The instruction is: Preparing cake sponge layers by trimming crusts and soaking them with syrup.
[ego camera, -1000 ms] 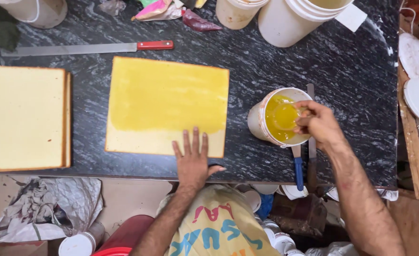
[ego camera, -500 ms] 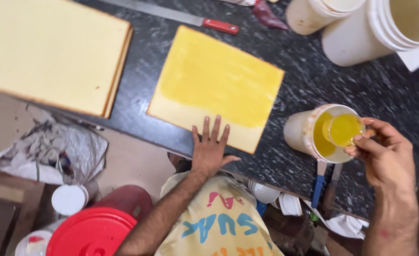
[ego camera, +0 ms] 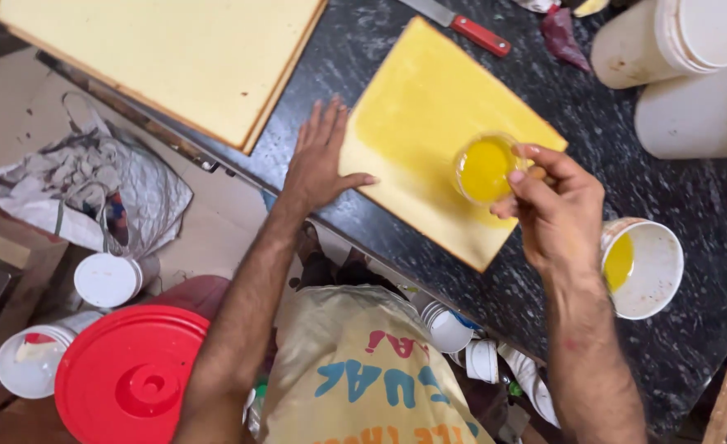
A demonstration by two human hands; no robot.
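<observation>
**Small cup of yellow liquid held over the sponge sheet**

The right hand [ego camera: 554, 210] grips a small clear cup [ego camera: 485, 168] by its rim, fingers closed on it, and holds it above the yellow sponge cake sheet [ego camera: 429, 123]. The cup is nearly full of bright yellow liquid. The sheet lies on the black speckled countertop [ego camera: 626, 189], with one corner near the counter's front edge, and its surface shows a darker yellow patch under and around the cup.

The left hand [ego camera: 320, 160] lies flat with its fingers spread wide, holding nothing; its palm is on the countertop and its thumb rests on the sheet's near edge.

Just to the right of the right wrist stands a white tub [ego camera: 644, 267], open, with a pool of the same yellow liquid at one side of its bottom and stains on its inner wall. At the far right edge of the counter stand two large white buckets [ego camera: 692, 74], their contents not visible. A red-handled knife [ego camera: 460, 25] lies beyond the sheet. A second, paler cake slab on a board [ego camera: 174, 62] sits at the counter's left end.

Below the counter are a red lid [ego camera: 129, 374] and small white tubs [ego camera: 108, 279].
</observation>
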